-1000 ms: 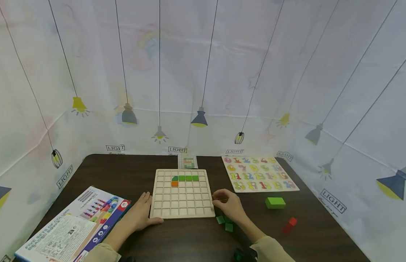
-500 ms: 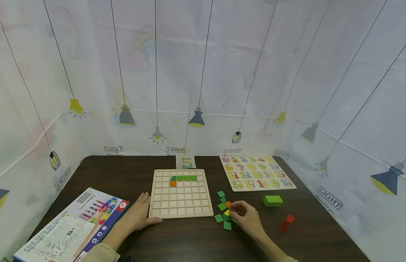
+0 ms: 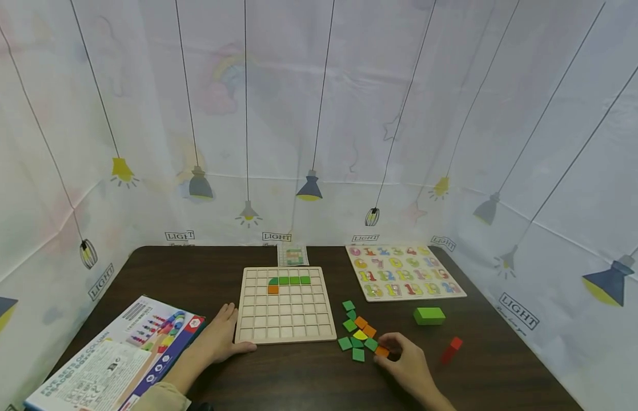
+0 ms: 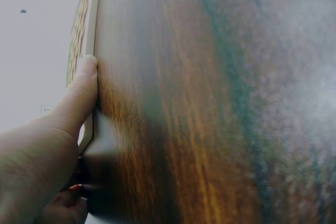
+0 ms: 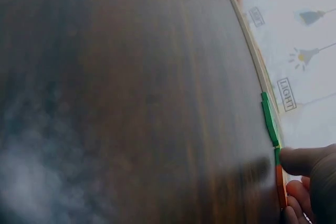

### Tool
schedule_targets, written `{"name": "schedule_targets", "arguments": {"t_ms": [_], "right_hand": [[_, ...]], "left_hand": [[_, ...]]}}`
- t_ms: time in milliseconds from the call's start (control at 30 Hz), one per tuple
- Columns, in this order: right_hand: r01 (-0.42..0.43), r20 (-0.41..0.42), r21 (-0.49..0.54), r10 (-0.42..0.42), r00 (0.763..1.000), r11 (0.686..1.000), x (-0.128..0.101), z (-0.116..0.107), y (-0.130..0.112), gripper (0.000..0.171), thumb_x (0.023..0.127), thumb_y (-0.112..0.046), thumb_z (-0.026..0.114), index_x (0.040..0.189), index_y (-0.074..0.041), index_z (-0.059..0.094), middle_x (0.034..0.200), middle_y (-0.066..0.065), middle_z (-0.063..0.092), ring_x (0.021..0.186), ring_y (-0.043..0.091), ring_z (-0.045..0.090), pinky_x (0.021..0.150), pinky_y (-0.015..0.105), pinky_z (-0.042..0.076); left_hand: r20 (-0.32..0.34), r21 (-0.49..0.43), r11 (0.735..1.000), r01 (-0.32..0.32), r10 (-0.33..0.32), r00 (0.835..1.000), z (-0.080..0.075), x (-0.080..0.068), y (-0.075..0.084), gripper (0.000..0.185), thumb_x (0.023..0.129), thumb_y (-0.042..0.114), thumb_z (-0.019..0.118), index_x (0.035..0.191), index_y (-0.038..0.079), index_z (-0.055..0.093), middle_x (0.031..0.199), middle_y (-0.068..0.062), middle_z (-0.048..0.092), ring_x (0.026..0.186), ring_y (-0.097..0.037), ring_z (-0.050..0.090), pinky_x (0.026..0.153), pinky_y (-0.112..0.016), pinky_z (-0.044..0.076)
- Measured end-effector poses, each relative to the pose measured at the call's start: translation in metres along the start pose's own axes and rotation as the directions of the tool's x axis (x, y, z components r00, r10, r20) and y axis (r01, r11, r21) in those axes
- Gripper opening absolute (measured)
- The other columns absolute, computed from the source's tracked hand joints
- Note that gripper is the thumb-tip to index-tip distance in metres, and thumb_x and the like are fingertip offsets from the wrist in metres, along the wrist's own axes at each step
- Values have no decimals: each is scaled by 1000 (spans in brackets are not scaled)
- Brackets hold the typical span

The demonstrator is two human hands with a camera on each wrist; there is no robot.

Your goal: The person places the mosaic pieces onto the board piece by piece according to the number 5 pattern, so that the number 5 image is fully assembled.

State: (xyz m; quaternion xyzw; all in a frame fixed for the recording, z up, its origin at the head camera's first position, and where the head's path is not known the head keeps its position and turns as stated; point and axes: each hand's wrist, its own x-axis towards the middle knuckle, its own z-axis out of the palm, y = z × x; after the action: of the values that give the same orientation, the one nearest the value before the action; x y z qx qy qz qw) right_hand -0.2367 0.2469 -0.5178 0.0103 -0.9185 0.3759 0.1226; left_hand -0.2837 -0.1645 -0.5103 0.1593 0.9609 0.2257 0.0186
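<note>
A wooden grid board (image 3: 289, 321) lies in front of me in the head view, with a row of green tiles (image 3: 295, 280) and an orange tile (image 3: 273, 290) set near its far side. My left hand (image 3: 222, 335) lies along the board's left side, its fingers stretched out. In the left wrist view its thumb (image 4: 81, 90) touches the near edge of the board. To the right of the board is a loose cluster of tiles, mostly green (image 3: 358, 354), with some orange and one yellow (image 3: 360, 335). At its right end my right hand (image 3: 406, 361) pinches an orange tile (image 3: 382, 351) between thumb and fingers.
A small pattern card (image 3: 293, 256) lies beyond the board. A number puzzle board (image 3: 405, 273) is at the far right, with a green block (image 3: 429, 315) and a red block (image 3: 451, 349) nearer. A large printed box (image 3: 115, 348) lies at left.
My right hand has left the board's right edge and moved right and nearer across the tiles. More orange and yellow tiles now show in the cluster. The left hand stays put.
</note>
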Motion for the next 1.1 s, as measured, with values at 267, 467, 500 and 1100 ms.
{"name": "schedule_targets", "arguments": {"t_ms": [267, 467, 500, 1100], "right_hand": [[2, 5, -24, -2, 1000, 1000, 2, -3, 0, 33, 68, -6, 84, 96, -10, 65, 89, -2, 65, 82, 12, 61, 72, 27, 51], [2, -16, -73, -3, 1000, 997, 4, -6, 2, 37, 66, -7, 85, 95, -9, 64, 87, -1, 64, 78, 12, 60, 67, 25, 51], [1, -18, -84, -2, 1000, 997, 5, -6, 2, 37, 65, -8, 86, 95, -9, 64, 85, -2, 64, 77, 12, 60, 67, 25, 50], [34, -35, 4, -34, 999, 999, 13, -8, 2, 31, 72, 0, 78, 99, -10, 66, 88, -3, 66, 81, 12, 62, 67, 24, 51]], "left_hand": [[3, 2, 1000, -1, 1, 1000, 0, 2, 0, 101, 74, 57, 72, 139, -11, 37, 143, -35, 28, 135, -46, 22, 106, -54, 26], [6, 6, 1000, 3, -3, 1000, -1, 2, 1, 101, 74, 58, 72, 139, -10, 36, 144, -34, 28, 135, -46, 22, 106, -54, 26], [6, 7, 1000, 2, -2, 1000, -1, 2, 1, 101, 74, 58, 72, 139, -11, 36, 144, -34, 28, 135, -46, 22, 106, -54, 26], [-2, 27, 1000, -4, 4, 1000, 0, 0, 1, 100, 73, 57, 73, 136, -13, 39, 141, -36, 31, 134, -48, 24, 105, -55, 27]]}}
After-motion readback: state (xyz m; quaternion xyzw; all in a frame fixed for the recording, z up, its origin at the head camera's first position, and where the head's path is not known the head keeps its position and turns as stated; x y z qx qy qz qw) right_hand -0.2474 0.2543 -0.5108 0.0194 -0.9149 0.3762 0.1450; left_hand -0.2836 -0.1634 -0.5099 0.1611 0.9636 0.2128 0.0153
